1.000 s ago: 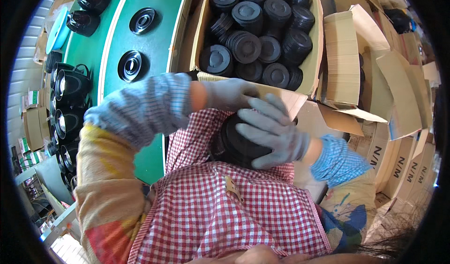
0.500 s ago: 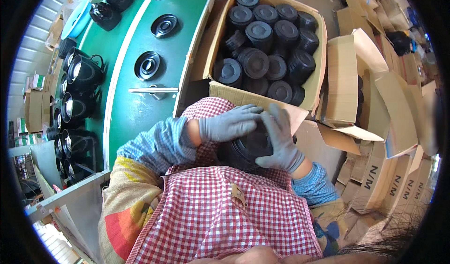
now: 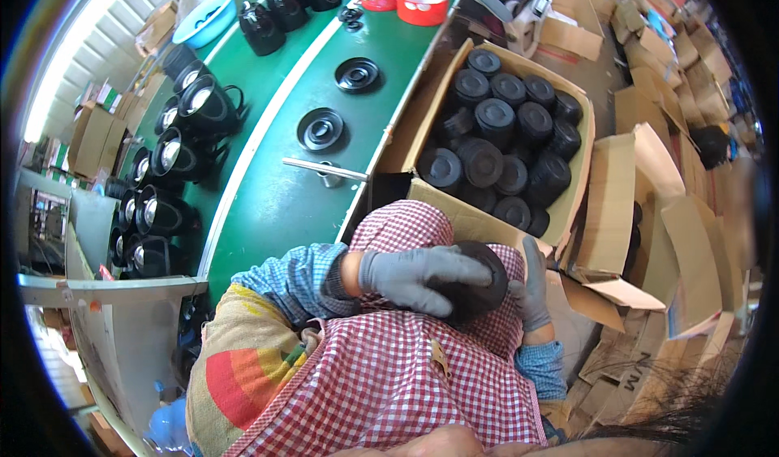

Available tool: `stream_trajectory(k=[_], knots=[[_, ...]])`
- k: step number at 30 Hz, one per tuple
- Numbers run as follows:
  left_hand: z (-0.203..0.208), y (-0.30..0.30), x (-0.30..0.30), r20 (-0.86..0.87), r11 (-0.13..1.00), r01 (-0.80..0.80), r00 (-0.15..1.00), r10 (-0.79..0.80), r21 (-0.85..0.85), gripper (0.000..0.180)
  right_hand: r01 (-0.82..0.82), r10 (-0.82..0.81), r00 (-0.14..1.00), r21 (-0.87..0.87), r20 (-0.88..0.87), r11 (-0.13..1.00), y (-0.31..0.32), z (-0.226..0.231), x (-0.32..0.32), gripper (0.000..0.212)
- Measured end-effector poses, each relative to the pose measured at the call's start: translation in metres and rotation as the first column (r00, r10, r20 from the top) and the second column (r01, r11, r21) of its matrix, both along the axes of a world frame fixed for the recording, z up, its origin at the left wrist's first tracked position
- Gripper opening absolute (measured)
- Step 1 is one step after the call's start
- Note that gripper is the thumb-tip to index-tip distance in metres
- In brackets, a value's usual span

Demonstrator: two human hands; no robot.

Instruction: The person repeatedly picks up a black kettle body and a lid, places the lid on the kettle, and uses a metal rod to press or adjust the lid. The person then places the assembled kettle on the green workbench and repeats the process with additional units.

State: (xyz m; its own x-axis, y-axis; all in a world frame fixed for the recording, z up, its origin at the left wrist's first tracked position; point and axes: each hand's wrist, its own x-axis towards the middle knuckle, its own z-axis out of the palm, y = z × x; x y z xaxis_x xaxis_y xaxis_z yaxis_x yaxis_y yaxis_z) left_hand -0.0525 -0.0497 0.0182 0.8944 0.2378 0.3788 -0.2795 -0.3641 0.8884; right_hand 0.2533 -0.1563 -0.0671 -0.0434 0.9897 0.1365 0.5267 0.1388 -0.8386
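A black round lid stack (image 3: 489, 293) lies tilted in my lap against the red checked apron (image 3: 406, 376). My left hand (image 3: 418, 278), in a grey glove, lies across the top of it with fingers stretched out flat. Just right of the stack, my right hand (image 3: 531, 288), gloved alike, points its straight fingers away from me and grips nothing. The lower part of the stack is hidden by my left hand. Beyond my lap stands an open cardboard box (image 3: 487, 201) full of similar black lid stacks (image 3: 480, 162).
On the green table (image 3: 268, 205) at left lie two black round parts (image 3: 320, 129) and a metal bar (image 3: 324, 169) on a short metal cylinder. Several black jugs (image 3: 174, 153) line its far-left side. Red tubs (image 3: 422, 6) stand at the back; open cartons (image 3: 608, 205) crowd the right.
Both hands were on the black stack; my right hand has come off its side and stands apart. My left hand has shifted over the top. The whole view has turned leftward.
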Motion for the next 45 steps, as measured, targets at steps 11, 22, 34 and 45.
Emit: stream_trajectory(k=[11,22,34,45], knots=[[-0.045,-0.004,0.020,-0.058,0.889,-0.343,0.925,0.376,0.303,0.074,-0.191,0.150,0.913,-0.073,-0.381,0.979,0.030,0.019,-0.048,0.086],[0.004,-0.022,0.039,0.077,0.867,-0.277,0.960,0.270,0.414,0.089,-0.238,0.018,0.787,-0.276,-0.617,0.931,0.075,-0.018,-0.035,0.073],[-0.011,0.135,-0.083,-0.353,0.303,-0.906,0.398,0.847,-0.294,0.031,-0.173,0.189,0.974,0.127,-0.125,0.977,0.043,0.097,-0.031,0.066],[-0.145,0.206,-0.259,-0.407,-0.087,-0.960,0.031,0.913,-0.267,0.068,-0.373,0.318,0.919,0.256,0.232,0.892,0.016,0.091,-0.074,0.045]])
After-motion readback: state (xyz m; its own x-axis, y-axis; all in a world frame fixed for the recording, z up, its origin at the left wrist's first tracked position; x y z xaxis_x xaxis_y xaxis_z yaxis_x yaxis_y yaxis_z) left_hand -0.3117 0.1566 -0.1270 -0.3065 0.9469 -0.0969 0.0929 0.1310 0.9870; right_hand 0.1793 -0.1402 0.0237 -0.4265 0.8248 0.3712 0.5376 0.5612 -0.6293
